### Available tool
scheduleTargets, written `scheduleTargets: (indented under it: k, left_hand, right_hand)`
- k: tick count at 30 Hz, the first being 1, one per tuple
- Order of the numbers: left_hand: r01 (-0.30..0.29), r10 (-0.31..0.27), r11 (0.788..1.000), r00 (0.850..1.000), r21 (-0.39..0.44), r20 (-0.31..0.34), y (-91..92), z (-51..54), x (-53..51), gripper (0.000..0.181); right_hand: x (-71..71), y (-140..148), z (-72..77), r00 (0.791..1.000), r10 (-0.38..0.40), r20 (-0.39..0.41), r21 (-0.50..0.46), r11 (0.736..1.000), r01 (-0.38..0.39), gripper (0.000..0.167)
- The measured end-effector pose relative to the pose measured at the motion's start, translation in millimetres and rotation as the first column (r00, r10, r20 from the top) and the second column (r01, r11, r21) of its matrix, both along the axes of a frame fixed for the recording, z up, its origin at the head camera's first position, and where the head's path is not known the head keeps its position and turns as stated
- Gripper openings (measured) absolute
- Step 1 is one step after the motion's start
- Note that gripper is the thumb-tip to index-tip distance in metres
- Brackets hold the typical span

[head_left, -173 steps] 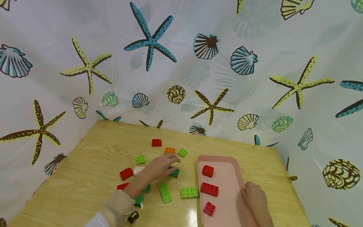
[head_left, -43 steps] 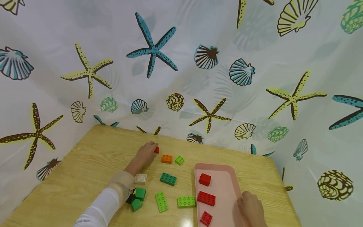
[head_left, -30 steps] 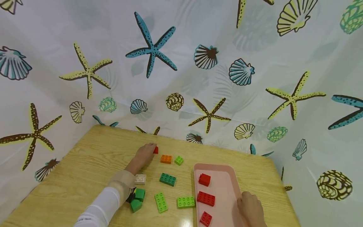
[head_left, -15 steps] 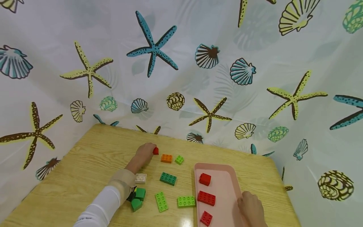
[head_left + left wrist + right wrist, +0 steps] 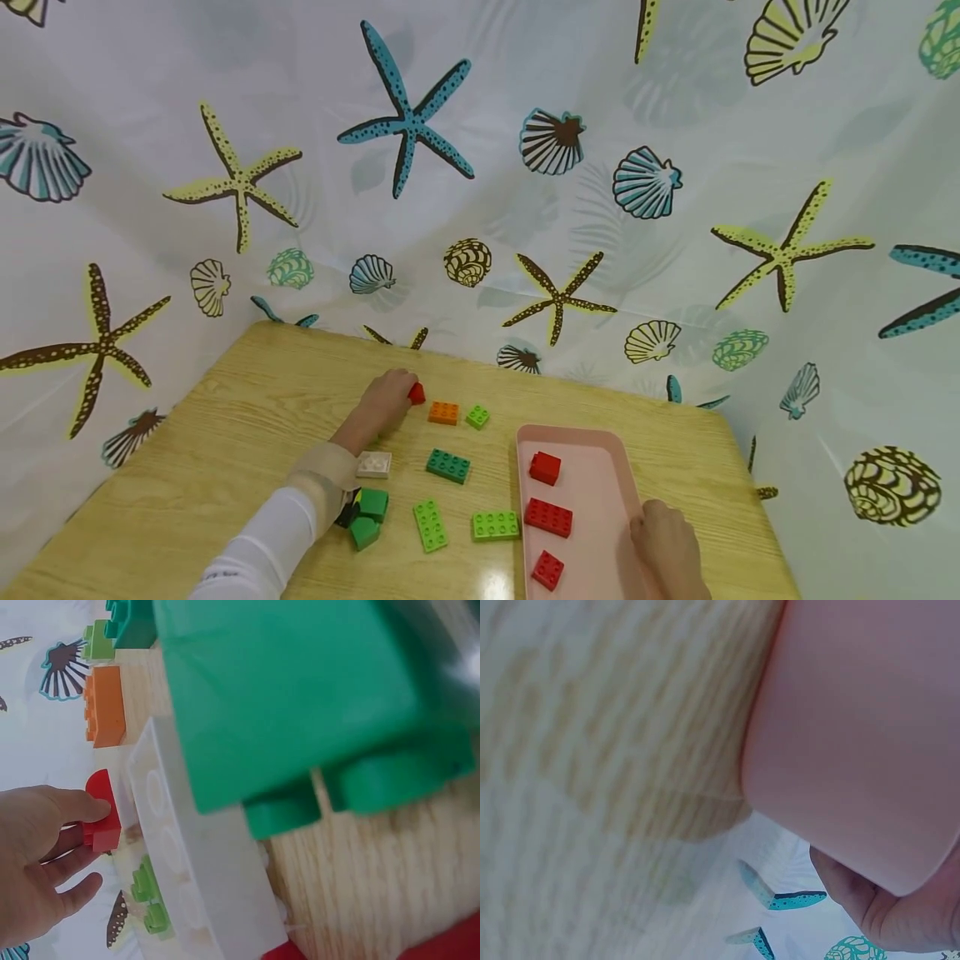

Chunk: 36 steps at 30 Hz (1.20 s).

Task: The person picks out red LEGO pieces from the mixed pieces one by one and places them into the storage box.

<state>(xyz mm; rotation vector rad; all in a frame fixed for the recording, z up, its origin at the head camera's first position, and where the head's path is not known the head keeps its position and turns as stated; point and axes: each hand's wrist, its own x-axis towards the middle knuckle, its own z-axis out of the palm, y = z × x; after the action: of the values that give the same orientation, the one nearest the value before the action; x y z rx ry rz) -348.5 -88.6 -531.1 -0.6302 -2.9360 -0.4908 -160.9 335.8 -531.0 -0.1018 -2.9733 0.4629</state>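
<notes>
At the back of the wooden table my left hand [image 5: 386, 402] pinches a red toy brick [image 5: 416, 393] between thumb and fingers. In the left wrist view, the thumb of the left hand [image 5: 37, 847] lies on the side of the red brick [image 5: 106, 814], which has a rounded end and studs. My right hand [image 5: 667, 546] grips the right rim of a pink tray [image 5: 603, 508]. The right wrist view shows the right hand [image 5: 907, 915] at the pink tray's wall [image 5: 847, 750], its fingertips partly hidden. Inside the tray lie three red bricks [image 5: 549, 517], apart from each other.
Right of the held brick lie an orange brick [image 5: 443, 412] and a small lime brick [image 5: 477, 417]. A dark green brick [image 5: 448, 466], a white brick [image 5: 374, 464] and two long lime bricks [image 5: 430, 525] lie nearer. Green blocks [image 5: 372, 505] sit by the left sleeve. A patterned curtain [image 5: 480, 167] surrounds the table.
My left hand has moved from the dark green brick to the red brick at the back and taken hold of it. In the last second the brick has turned slightly; the right hand stays on the tray.
</notes>
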Motion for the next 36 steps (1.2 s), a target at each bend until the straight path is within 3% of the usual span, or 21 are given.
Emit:
scheduleTargets:
  k: [4,8,12,21,36]
  left_hand:
    - [-0.003,0.003,1.000,1.000,-0.026,-0.005,5.9,4.8,-3.0,0.015]
    - [0.001,-0.001,1.000,1.000,-0.002,-0.001,13.1,10.0,-3.2,0.022]
    - [0.019,-0.019,0.999,1.000,0.036,0.001,20.0,15.1,-1.3,0.023]
    - [0.067,-0.066,0.997,0.997,0.034,-0.033,38.9,30.0,4.5,0.027]
    - [0.214,-0.210,0.976,0.973,0.032,-0.101,75.0,46.1,29.9,0.030]
  right_hand:
    - [-0.5,0.7,1.0,0.999,0.000,0.033,-0.013,1.000,0.000,0.029]
    - [-1.5,0.9,1.1,0.999,-0.001,0.039,-0.017,1.000,0.002,0.028]
    - [-2.7,1.0,-0.2,0.999,-0.004,0.033,-0.008,1.000,0.004,0.026]
    - [-2.7,1.3,-1.2,1.000,-0.002,0.015,0.014,1.000,0.002,0.025]
    - [-4.0,1.3,-2.0,1.000,-0.011,0.005,0.006,1.000,0.011,0.025]
